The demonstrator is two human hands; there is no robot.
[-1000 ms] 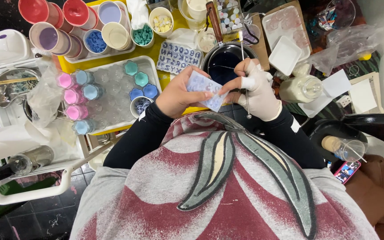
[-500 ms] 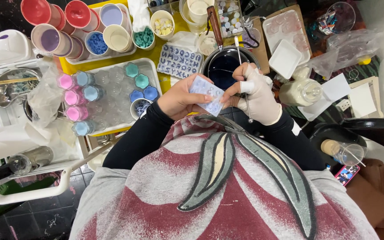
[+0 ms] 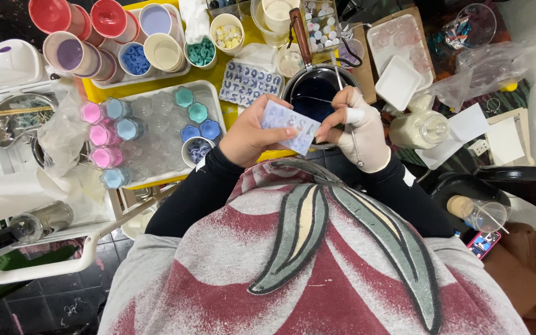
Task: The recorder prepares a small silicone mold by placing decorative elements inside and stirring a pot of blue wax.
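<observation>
My left hand grips a small pale rectangular silicone mould with raised shapes, held tilted in front of my chest. My right hand, in a whitish glove, pinches the mould's right edge and also holds a thin metal stick that runs up past the fingers. Just behind both hands sits a dark pot with dark blue liquid and a wooden handle. A second, larger letter mould lies flat on the yellow surface to the left of the pot.
A clear tray holds pink, blue and teal pieces. Behind it stand cups of coloured bits, red cups and a white jug. White trays, a jar, plastic bags and paper sit right. A paper roll lies left.
The mould has tipped a little and shifted slightly in my hands; my right fingers have moved along its right edge. The rest looks unchanged.
</observation>
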